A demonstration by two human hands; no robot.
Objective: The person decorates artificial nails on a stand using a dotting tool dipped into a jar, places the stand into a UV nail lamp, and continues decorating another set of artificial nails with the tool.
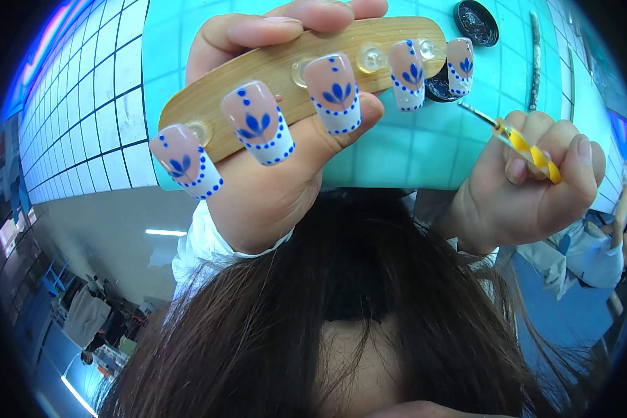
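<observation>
My left hand [258, 202] is closed around a wooden strip [272, 76], with the thumb below and fingers over the top edge. Several false nails are stuck to the strip on clear blobs, among them a large middle nail [332, 90] and a small far-right nail [460, 66]. Each is pinkish with a white tip, blue dots and a blue leaf motif. A dotting tool [519, 144] with a yellow-and-white spiral handle is pinched in my right hand [536, 184]. Its metal tip points up-left, just below the far-right nail and apart from it.
A green mat [411, 150] lies on the white-tiled table [83, 104]. On it are an open black pot [476, 22], a second dark pot [439, 89] partly behind the strip, and a thin rod [534, 63]. Dark hair fills the lower middle. Another person [592, 254] is at right.
</observation>
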